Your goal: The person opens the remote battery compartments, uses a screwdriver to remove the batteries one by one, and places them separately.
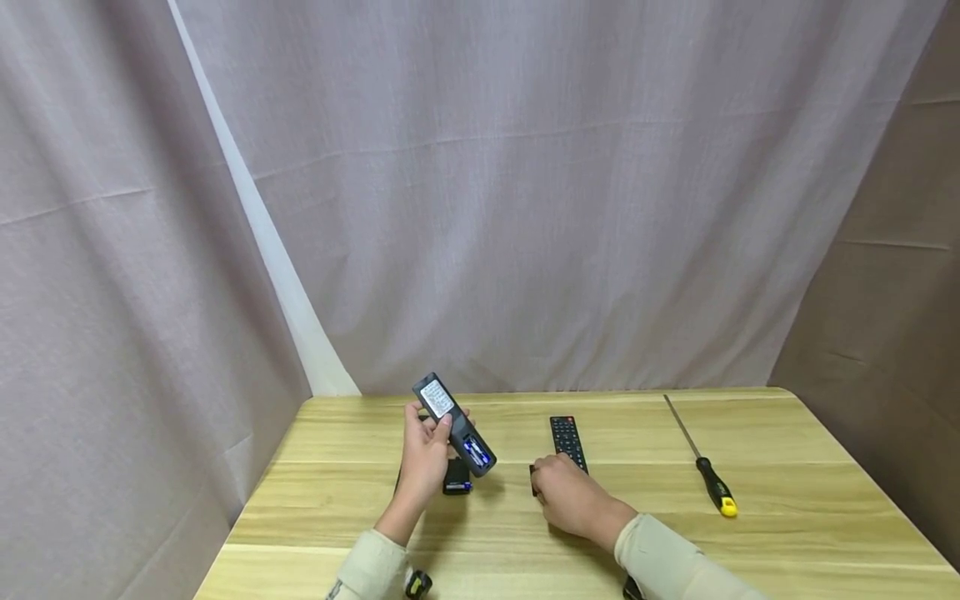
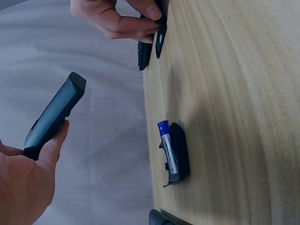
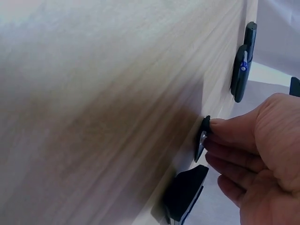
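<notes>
The sleeves (image 1: 663, 550) are cut off at the lower border. The right hand (image 1: 572, 497) pinches a small dark piece (image 3: 200, 145), mostly covered. Above the counter (image 1: 795, 492), the left hand (image 1: 426, 452) holds a black remote (image 1: 462, 431), with white label (image 1: 436, 398) and blue batteries (image 1: 477, 452) exposed in its back; below lie a casing (image 2: 181, 154) with a battery (image 2: 169, 149) and a partly hidden dark object (image 3: 252, 35). Farther, a stretch of counter separates a keypad remote (image 1: 566, 435) from a screwdriver (image 1: 712, 481); a curtain (image 1: 525, 250) hangs past the edge.

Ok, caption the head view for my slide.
Left hand holds a remote, battery bay open; right hand pinches a black piece.
</notes>
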Motion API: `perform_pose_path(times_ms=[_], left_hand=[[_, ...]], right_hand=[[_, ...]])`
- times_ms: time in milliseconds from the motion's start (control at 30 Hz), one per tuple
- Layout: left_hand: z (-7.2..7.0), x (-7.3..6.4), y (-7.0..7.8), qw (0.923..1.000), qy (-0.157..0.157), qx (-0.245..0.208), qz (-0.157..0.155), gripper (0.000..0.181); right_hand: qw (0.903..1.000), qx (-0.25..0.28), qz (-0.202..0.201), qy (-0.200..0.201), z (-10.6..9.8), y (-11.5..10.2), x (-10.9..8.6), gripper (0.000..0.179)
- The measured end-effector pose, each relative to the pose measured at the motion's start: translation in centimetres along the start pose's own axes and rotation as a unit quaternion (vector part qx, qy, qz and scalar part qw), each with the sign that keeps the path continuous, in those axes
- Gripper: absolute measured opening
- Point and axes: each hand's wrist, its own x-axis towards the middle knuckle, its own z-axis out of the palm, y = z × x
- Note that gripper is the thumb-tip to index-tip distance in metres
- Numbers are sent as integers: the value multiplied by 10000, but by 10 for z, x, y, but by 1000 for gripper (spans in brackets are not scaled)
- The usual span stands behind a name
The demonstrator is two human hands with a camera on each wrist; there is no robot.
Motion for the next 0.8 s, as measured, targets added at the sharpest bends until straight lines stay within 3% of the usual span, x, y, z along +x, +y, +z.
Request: perform_pose_path(times_ms=[233,533,800], left_hand=[[1,0,-1,10000,-62,-61,48,33],[2,1,1,10000,-75,-57,34,31],[5,1,1,9999,-87,-76,16,32]], right_hand=[[9988,-41,-103,478,-6,2,-5,20],[9932,-133,240,1128,-25,13,-25,11],[9913,-220,425,1222,-33,21,-38,8]])
